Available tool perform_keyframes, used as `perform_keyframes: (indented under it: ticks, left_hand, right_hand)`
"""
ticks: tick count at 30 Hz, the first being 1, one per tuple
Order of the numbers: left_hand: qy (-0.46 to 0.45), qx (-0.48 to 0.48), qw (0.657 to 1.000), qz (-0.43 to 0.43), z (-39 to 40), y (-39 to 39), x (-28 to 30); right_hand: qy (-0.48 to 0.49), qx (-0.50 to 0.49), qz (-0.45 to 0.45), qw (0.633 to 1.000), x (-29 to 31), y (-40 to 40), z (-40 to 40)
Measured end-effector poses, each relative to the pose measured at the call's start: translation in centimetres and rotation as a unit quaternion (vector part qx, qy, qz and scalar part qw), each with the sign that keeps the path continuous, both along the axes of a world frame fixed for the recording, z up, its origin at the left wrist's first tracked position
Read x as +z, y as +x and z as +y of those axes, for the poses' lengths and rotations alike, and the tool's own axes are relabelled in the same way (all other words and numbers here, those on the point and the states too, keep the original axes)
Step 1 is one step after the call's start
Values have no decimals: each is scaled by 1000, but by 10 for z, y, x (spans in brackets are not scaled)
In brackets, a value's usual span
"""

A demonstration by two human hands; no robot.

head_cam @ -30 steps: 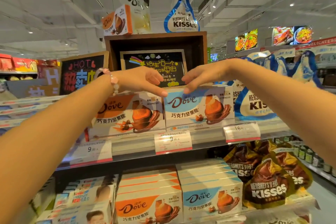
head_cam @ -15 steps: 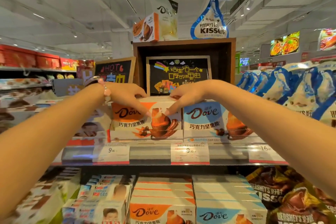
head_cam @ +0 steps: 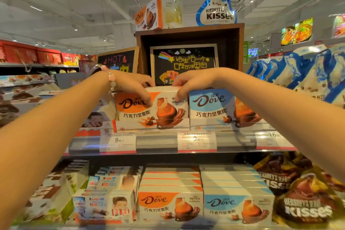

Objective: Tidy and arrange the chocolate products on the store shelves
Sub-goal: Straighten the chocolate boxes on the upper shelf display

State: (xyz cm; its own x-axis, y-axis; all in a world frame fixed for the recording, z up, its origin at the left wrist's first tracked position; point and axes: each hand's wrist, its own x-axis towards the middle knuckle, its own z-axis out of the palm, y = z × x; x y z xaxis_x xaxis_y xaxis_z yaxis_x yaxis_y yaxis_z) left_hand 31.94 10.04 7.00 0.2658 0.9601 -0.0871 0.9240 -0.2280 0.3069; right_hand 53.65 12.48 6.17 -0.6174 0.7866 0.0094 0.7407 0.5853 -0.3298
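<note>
Orange-and-white cardboard Dove chocolate box (head_cam: 151, 112) stands upright on the upper store shelf (head_cam: 156, 143), touching a blue-and-white Dove box (head_cam: 211, 110) to its right. The left hand (head_cam: 130, 85) curls its fingers over the orange box's top left edge, and the right hand (head_cam: 192, 82) grips its top right corner.

- Orange box (head_cam: 151, 110): orange and white, brown script.
- Blue box (head_cam: 211, 110): pale blue and white, brown script.
- Bracelet (head_cam: 111, 80): pale pink beads.
- Chalkboard sign (head_cam: 183, 65): black, yellow characters, rainbow stripe.
- Price tags (head_cam: 118, 143): white, red lower edge.
- Bags (head_cam: 306, 209): brown and gold.
</note>
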Motion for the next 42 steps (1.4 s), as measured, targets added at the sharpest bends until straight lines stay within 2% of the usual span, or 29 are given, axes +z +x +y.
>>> perform_keyframes:
  ticks: [7,11,17,23,26,32,34,38,40,42]
  left_hand:
    - [-29,-12,999,8,-4,-2,7]
    - [-32,-49,998,31,-9,3,6]
    - [-18,-62,997,51,-4,2,7]
    - [35,-103,992,69,-10,-4,7]
    - [105,-122,985,64,-16,-11,10]
    - [177,-130,975,-16,-33,-57,20]
    - [194,-138,970,-41,-39,-76,20]
    - [222,-133,963,-71,-55,-116,19]
    - [245,-112,962,-47,-60,-140,15]
    - [288,-105,952,-14,-67,-165,6]
  right_hand:
    - [-53,15,56,997,0,4,-5]
    - [-95,22,31,995,1,2,-13]
    - [-47,-24,34,998,0,-1,-22]
    - [-43,-57,-9,997,7,-6,-23]
    - [-30,-70,-43,996,11,-16,-28]
    - [15,-103,-89,991,10,-44,-36]
    - [58,-103,-90,989,10,-58,-40]
    - [160,-27,16,987,3,-105,-51]
    - [220,8,53,974,-3,-131,-58]
    - [273,44,47,960,-11,-154,-65]
